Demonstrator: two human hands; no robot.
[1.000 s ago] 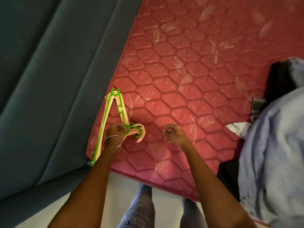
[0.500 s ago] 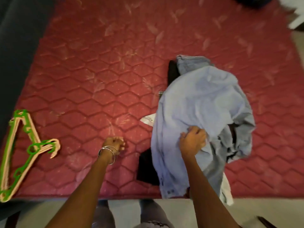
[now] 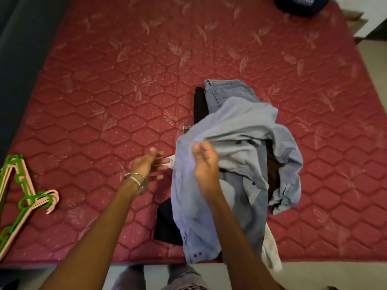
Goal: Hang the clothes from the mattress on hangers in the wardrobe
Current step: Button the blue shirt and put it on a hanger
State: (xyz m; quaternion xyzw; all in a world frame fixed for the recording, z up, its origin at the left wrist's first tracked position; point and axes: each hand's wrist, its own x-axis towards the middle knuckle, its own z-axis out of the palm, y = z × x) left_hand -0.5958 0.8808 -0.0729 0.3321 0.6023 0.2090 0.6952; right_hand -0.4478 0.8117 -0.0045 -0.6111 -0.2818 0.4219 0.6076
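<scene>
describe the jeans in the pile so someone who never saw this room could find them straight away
On the red quilted mattress a heap of clothes lies near its front edge, topped by a crumpled light blue button shirt. The folded grey-blue denim jeans stick out at the heap's far end, beside a black garment. Their stitched back pocket and thick seams set them apart from the smooth shirt.
</scene>
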